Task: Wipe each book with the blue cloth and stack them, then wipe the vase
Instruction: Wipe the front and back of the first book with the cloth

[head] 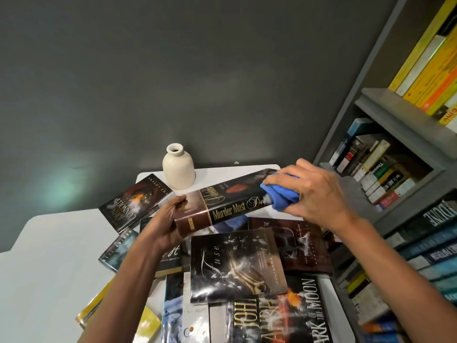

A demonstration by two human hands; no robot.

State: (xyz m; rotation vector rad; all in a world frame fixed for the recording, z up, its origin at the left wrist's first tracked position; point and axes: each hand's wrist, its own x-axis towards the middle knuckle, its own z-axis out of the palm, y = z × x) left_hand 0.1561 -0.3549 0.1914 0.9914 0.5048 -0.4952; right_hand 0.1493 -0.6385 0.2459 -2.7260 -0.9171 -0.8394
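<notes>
Blue cloth (282, 198), bunched in the right hand (319, 191), should be drawn along the whole book (230, 209) gripped by the left hand (168, 226).

The left hand (170, 219) grips the lower end of a thick book (222, 206) titled "Murder Most…", held tilted above scattered books (237, 266) on a white table (49, 243). The right hand (314, 191) presses a bunched blue cloth (282, 198) against its spine, apparently the upper end. A cream vase (178, 168) stands upright behind.
</notes>
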